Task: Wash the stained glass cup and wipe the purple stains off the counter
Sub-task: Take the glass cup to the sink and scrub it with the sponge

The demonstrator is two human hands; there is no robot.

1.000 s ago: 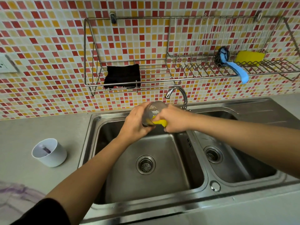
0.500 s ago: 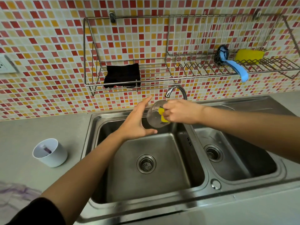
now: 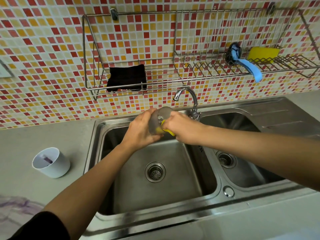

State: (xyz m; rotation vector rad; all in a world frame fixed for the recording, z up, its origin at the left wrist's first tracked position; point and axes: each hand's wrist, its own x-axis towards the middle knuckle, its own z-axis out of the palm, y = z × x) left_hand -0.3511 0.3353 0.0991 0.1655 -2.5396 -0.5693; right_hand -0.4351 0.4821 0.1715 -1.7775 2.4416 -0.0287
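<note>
Over the left sink basin [image 3: 173, 196] my left hand [image 3: 140, 130] grips the glass cup [image 3: 156, 121], which lies tilted with its mouth turned toward my right hand. My right hand [image 3: 181, 127] pinches a yellow sponge [image 3: 167, 130] and pushes it into the cup's mouth. Most of the sponge is hidden by my fingers and the glass. Purple stains [image 3: 15, 205] smear the grey counter at the lower left edge of the view.
A white cup [image 3: 52, 162] with purple residue stands on the counter left of the sink. The tap [image 3: 189, 101] curves just behind my hands. The wall rack holds a black cloth [image 3: 127, 77], a blue-handled brush [image 3: 249, 66] and another yellow sponge [image 3: 264, 53]. The right basin [image 3: 242, 170] lies beside.
My left hand, open beside the cup half a second ago, has closed round the glass again. The cup and sponge dropped slightly lower over the basin.
</note>
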